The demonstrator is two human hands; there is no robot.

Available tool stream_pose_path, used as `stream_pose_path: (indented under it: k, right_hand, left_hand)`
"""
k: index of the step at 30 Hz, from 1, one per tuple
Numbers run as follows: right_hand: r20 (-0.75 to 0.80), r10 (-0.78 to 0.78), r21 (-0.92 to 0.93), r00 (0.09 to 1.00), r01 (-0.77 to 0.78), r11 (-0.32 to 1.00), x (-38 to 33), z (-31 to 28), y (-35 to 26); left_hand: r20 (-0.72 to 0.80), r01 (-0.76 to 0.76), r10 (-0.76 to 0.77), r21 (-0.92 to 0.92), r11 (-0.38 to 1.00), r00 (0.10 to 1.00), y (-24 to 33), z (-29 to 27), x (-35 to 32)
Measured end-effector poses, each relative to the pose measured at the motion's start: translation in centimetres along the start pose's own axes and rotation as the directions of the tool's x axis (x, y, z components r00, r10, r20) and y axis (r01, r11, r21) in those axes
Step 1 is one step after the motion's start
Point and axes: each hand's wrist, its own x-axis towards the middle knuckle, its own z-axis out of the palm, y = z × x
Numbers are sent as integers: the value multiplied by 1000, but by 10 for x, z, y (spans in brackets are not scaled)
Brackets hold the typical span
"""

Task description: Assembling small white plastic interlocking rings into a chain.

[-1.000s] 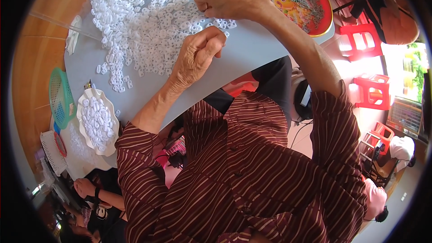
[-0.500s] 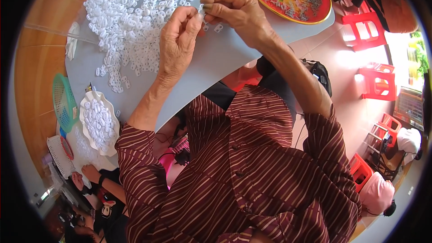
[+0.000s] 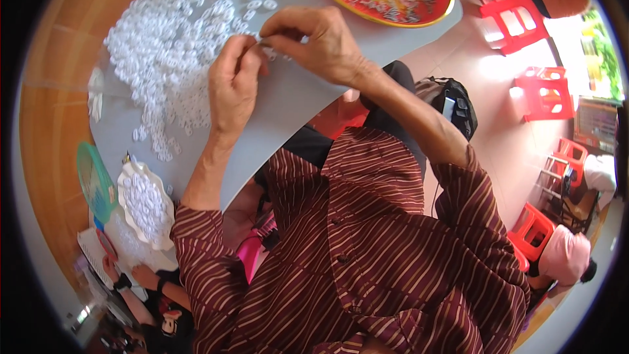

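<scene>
My left hand (image 3: 234,85) is closed in a pinch, its thumb and forefinger meeting over the grey table. Right beside it my right hand (image 3: 318,42) pinches at the same spot, the fingertips of both almost touching. Half a second ago a small white plastic piece showed at the left fingertips; now fingers mostly cover it. What the right fingers grip is too small to make out. A large heap of small white plastic pieces (image 3: 154,46), oval with holes, spreads left of my hands. Several loose ones (image 3: 254,4) lie just beyond the fingertips.
A round red tray (image 3: 451,0) with small grey metal parts stands far right on the table. At left are a scalloped white dish (image 3: 169,217) of white pieces and a green basket (image 3: 92,180). Another person's arms (image 3: 141,295) reach in lower left. Red stools (image 3: 514,23) stand right.
Both hands appear lower and further left in the picture, still pinched together. The table and tray have shifted too, as the view turned. The other person's hands at lower left have moved.
</scene>
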Motion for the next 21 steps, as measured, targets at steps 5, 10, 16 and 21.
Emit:
stream_pose_path:
  k: [5,10,16,21]
  right_hand:
    - [41,386,392,922,-370,842,-9,16,-16]
    - [-93,29,-86,995,-37,996,2,-16,-19]
    - [-10,-59,-537,998,45,843,50,-119,28]
    - [220,146,-542,965,-4,841,59,-132,20]
  left_hand:
    - [25,138,-148,-531,836,989,-7,8,-8]
    - [44,192,-207,-594,781,977,-6,12,-8]
    - [74,162,-146,-317,934,987,-10,4,-10]
    - [53,78,-66,-272,959,996,-10,10,-9]
